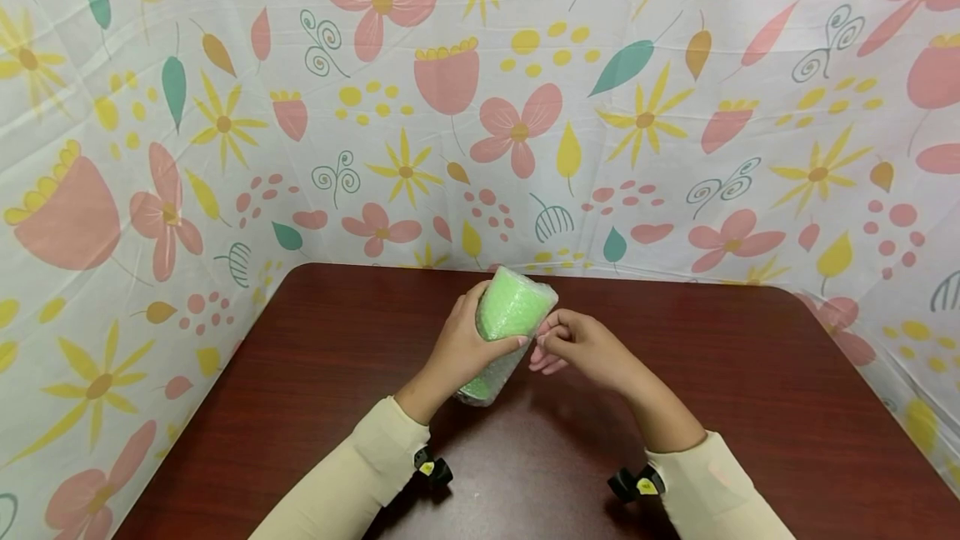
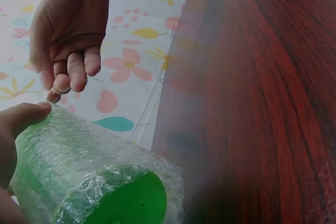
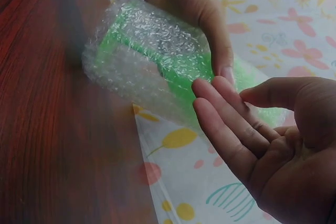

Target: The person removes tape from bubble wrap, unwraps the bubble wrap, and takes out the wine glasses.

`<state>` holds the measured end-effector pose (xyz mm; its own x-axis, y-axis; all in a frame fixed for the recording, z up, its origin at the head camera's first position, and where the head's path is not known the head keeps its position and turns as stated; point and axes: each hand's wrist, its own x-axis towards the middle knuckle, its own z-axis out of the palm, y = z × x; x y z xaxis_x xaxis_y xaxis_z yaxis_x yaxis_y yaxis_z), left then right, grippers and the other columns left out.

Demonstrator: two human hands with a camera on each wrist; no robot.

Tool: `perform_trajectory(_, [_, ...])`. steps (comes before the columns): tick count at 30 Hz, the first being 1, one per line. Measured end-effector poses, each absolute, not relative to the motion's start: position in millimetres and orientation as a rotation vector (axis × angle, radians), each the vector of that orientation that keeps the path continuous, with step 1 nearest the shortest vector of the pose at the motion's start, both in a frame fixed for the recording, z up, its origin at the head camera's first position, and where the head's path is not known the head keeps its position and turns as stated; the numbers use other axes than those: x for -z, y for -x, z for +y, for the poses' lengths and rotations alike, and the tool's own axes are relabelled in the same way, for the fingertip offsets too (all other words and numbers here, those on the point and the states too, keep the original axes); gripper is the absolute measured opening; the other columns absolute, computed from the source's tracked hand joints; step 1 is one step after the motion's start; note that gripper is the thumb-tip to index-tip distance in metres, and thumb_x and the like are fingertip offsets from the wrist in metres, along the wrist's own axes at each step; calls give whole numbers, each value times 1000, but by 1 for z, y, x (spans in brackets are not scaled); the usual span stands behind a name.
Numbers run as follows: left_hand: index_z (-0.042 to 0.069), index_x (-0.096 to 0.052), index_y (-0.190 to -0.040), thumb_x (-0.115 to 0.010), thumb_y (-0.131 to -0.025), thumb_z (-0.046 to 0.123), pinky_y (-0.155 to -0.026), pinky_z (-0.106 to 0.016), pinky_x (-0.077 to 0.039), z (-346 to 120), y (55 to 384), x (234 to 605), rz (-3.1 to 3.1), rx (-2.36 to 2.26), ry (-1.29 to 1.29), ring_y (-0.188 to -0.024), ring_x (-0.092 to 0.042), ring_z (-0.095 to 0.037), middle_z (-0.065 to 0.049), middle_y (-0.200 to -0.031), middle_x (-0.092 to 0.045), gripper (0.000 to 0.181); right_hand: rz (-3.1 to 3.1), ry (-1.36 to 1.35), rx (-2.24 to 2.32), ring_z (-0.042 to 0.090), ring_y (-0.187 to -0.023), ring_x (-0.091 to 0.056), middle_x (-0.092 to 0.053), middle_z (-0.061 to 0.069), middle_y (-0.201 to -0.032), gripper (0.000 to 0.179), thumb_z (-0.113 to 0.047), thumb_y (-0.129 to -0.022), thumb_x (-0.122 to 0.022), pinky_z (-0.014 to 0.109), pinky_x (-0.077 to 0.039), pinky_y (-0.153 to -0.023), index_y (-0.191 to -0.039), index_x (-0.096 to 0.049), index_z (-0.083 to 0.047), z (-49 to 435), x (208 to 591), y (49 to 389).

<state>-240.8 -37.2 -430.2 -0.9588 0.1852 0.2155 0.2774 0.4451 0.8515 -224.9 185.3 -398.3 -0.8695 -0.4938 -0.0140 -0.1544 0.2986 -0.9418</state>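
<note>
A green object (image 1: 514, 303) is wrapped in clear bubble wrap (image 2: 89, 140), which blurs its exact kind. It stands tilted above the table, with its upper end leaning right. My left hand (image 1: 474, 338) grips the bundle from the left, thumb across the near face and fingers behind. At its right side is my right hand (image 1: 581, 347), palm turned up and several fingers extended. In the right wrist view, the right fingertips (image 3: 202, 103) overlap the wrap close to the left thumb (image 3: 224, 69). The left wrist view shows a smooth green end face (image 2: 131, 203) through the wrap.
A dark reddish-brown wooden table (image 1: 315, 340) with rounded far corners lies under the hands. Behind it and at both sides hangs a white cloth (image 1: 420, 157) printed with flowers and leaves. Small black devices with yellow labels sit on the left wrist (image 1: 433, 468) and right wrist (image 1: 637, 485).
</note>
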Motion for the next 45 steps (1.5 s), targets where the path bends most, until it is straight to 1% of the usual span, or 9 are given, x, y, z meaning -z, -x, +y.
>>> perform_trajectory(8, [29, -34, -154, -87, -74, 49, -95, -48, -49, -37, 241, 431, -2601, 1533, 418, -116, -54, -26, -8, -141, -48, 99, 2220, 611, 1568, 35, -94, -74, -72, 27, -102, 27, -11, -107, -47, 44, -61, -80, -120, -46, 13, 188, 398, 225])
perform_trajectory(11, [29, -34, -154, -87, -74, 49, -95, -47, -49, -37, 241, 431, -2601, 1527, 421, -116, -54, -26, -8, -140, -48, 99, 2231, 607, 1562, 32, -90, -75, -73, 26, -100, 28, -12, -107, -49, 46, -61, -79, -119, -47, 14, 189, 398, 225])
perform_trajectory(15, [29, -34, -155, -87, -74, 49, -94, -47, -50, -38, 240, 431, -2600, 1525, 421, -115, -54, -25, -7, -140, -48, 98, 2274, 620, 1557, 26, -77, -74, -71, 21, -86, 28, -10, -104, -53, 51, -60, -74, -117, -51, 14, 189, 398, 225])
perform_trajectory(18, [29, -34, -155, -87, -74, 50, -93, -47, -50, -38, 241, 432, -2599, 1525, 422, -115, -54, -25, -7, -140, -48, 99, 2282, 624, 1567, 24, -72, -73, -69, 19, -80, 25, -8, -103, -54, 52, -60, -71, -116, -52, 13, 188, 398, 226])
perform_trajectory(26, [30, -33, -155, -86, -74, 52, -94, -47, -50, -38, 242, 433, -2603, 1527, 436, -116, -54, -25, -7, -142, -47, 100, 2235, 609, 1615, 35, -82, -74, -69, 23, -86, 22, -9, -104, -53, 54, -60, -73, -113, -53, 11, 187, 399, 225])
perform_trajectory(32, [32, -31, -156, -86, -75, 52, -94, -48, -50, -37, 242, 433, -2607, 1515, 462, -117, -54, -25, -7, -143, -46, 100, 2297, 566, 1607, 30, -75, -72, -68, 17, -79, 27, -17, -102, -61, 50, -61, -70, -107, -55, 9, 184, 402, 226])
perform_trajectory(36, [35, -29, -156, -85, -75, 55, -93, -46, -51, -37, 242, 433, -2617, 1507, 498, -117, -54, -24, -6, -142, -47, 101, 2296, 572, 1624, 28, -74, -73, -69, 20, -81, 27, -16, -103, -60, 50, -60, -70, -107, -54, 10, 183, 404, 227])
perform_trajectory(40, [39, -25, -157, -83, -77, 57, -91, -44, -52, -38, 244, 433, -2619, 1537, 572, -117, -55, -21, -2, -141, -49, 100, 2291, 576, 1637, 30, -77, -74, -70, 21, -85, 25, -14, -104, -57, 52, -60, -72, -108, -54, 10, 183, 404, 227])
perform_trajectory(45, [38, -23, -158, -79, -81, 54, -97, -48, -50, -40, 244, 432, -2624, 1570, 589, -125, -53, -23, -2, -148, -46, 97, 2289, 575, 1649, 37, -82, -74, -72, 23, -89, 23, -10, -104, -53, 54, -60, -74, -109, -53, 12, 184, 402, 227])
